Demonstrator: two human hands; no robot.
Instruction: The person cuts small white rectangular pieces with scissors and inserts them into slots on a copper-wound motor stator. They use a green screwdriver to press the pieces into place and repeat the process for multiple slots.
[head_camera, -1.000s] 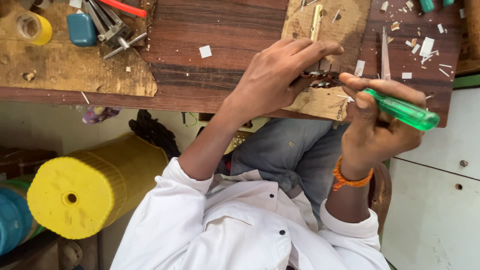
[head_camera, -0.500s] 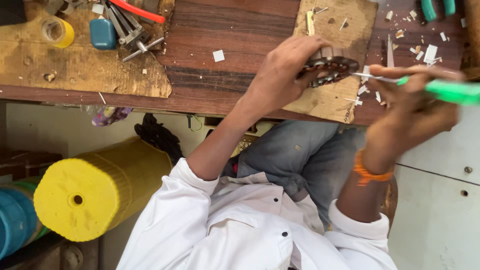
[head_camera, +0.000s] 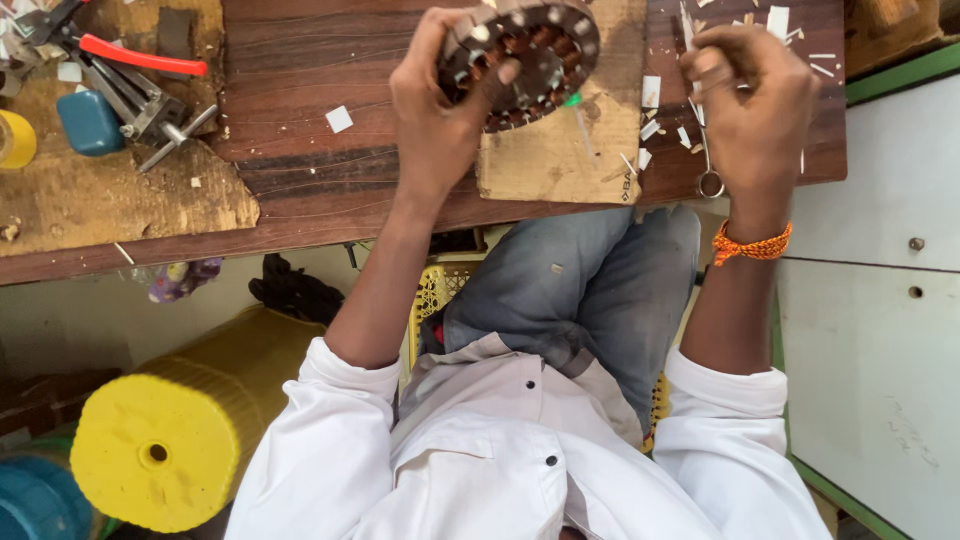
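One stator ring (head_camera: 520, 60), two hands, one scissors (head_camera: 706, 160), one yellow spool (head_camera: 180, 440), one cardboard piece (head_camera: 560, 160).

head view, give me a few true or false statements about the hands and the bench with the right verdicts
1. The left hand grips a round metal motor core over the wooden bench. True.
2. The right hand wears a blue glove. False: it is bare, with an orange cord bracelet on the wrist.
3. A square of cardboard lies on the bench under the motor core. True.
4. The red-handled pliers lie beside the right hand. False: they lie far on the left side of the bench, near a blue block.
5. The big spool below the bench is green. False: it is yellow.
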